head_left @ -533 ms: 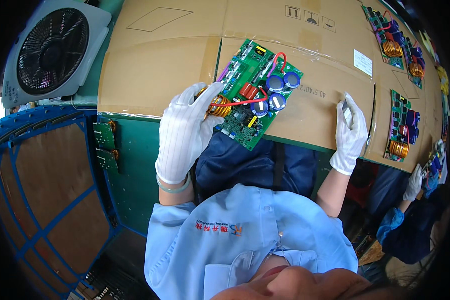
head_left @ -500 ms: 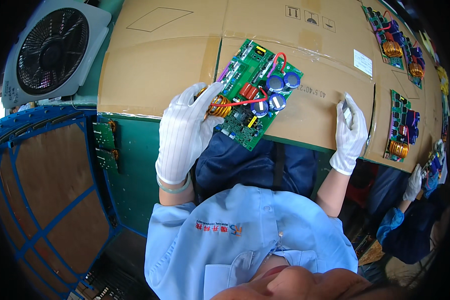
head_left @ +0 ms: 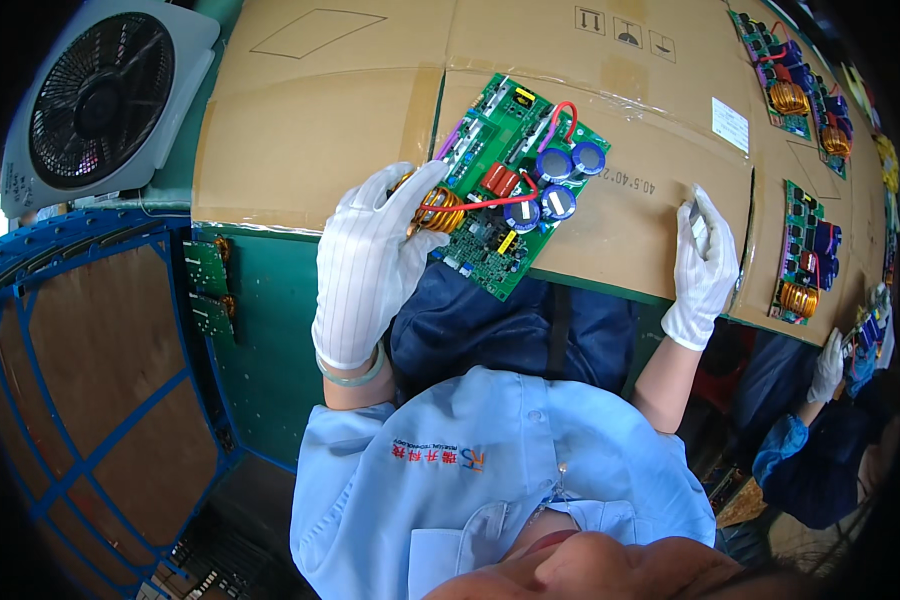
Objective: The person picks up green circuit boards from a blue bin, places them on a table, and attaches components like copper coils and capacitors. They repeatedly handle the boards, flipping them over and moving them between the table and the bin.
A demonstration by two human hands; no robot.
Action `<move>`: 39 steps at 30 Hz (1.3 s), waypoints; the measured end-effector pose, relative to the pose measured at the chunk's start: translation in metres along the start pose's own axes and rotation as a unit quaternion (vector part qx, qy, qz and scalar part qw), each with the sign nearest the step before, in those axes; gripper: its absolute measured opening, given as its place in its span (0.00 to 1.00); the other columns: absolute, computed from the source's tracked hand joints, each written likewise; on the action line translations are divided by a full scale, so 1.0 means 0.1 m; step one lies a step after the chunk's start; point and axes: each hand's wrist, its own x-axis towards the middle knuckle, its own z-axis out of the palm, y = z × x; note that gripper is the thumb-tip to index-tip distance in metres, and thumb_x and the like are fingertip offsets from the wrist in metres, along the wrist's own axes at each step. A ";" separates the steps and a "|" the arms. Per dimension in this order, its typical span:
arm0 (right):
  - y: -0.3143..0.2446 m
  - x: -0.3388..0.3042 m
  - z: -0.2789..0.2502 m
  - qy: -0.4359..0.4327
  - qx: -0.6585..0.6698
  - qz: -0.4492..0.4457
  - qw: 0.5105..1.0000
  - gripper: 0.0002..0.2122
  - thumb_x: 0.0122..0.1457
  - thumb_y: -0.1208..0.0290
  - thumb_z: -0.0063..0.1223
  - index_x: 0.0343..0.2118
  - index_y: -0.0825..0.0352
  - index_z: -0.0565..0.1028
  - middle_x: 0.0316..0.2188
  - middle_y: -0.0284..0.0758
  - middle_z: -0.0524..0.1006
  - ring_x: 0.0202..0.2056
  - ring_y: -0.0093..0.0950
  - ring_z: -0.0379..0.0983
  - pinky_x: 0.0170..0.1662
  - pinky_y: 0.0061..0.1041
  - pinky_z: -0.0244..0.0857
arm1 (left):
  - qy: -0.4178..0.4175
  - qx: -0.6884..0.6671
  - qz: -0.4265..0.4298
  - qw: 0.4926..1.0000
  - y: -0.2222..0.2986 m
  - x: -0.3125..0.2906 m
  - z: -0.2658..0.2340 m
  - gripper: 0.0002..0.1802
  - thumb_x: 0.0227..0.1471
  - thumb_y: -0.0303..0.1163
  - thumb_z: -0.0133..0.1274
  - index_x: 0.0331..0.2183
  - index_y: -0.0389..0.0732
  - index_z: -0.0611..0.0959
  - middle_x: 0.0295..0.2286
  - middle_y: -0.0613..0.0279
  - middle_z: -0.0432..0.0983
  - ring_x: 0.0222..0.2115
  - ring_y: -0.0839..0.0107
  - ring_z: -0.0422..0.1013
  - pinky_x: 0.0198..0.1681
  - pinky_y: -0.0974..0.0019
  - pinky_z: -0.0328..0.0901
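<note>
A green circuit board (head_left: 485,262) lies tilted across the front edge of the cardboard-covered table, its near corner jutting over my lap. It carries blue round capacitors (head_left: 554,165), a copper-wound coil (head_left: 440,213), red blocky components (head_left: 500,181) and red wires. My left hand (head_left: 365,265), in a white striped glove, is closed around the board's left side at the coil; the thumb lies by the coil's lower side. To the right of the board, my right hand (head_left: 703,265), also gloved, rests by the table edge. Its fingers are loosely curled, apart from the thumb, with nothing visible in them.
Brown cardboard (head_left: 320,130) covers the table. More circuit boards (head_left: 808,255) lie at the right and far right. A grey fan (head_left: 100,100) stands at the far left, above a blue-framed rack (head_left: 90,450). At the right edge a co-worker's gloved hand (head_left: 826,370) is near another board.
</note>
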 end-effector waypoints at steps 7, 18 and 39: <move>0.03 -0.01 0.00 0.010 0.021 -0.003 1.000 0.11 0.55 0.75 0.63 0.42 0.68 0.80 0.40 0.40 0.82 0.43 0.34 0.79 0.48 0.28 0.71 | 0.005 0.002 0.002 1.000 0.01 0.00 0.02 0.34 0.36 0.29 0.66 0.51 0.49 0.79 0.44 0.48 0.75 0.41 0.47 0.73 0.44 0.54 0.69; 0.08 0.01 -0.03 0.040 0.039 -0.036 0.998 0.14 0.49 0.77 0.62 0.41 0.66 0.79 0.34 0.37 0.81 0.34 0.35 0.80 0.37 0.28 0.74 | 0.012 0.030 0.026 0.999 0.19 0.04 -0.10 0.34 0.31 0.25 0.66 0.48 0.40 0.79 0.41 0.50 0.77 0.43 0.51 0.72 0.47 0.54 0.67; 0.08 -0.06 -0.12 0.067 0.062 -0.054 0.994 0.15 0.48 0.73 0.64 0.42 0.64 0.79 0.31 0.37 0.81 0.33 0.36 0.79 0.34 0.29 0.73 | 0.017 0.068 0.080 0.994 0.23 0.04 0.01 0.34 0.36 0.50 0.69 0.41 0.38 0.78 0.32 0.50 0.75 0.33 0.50 0.73 0.35 0.54 0.69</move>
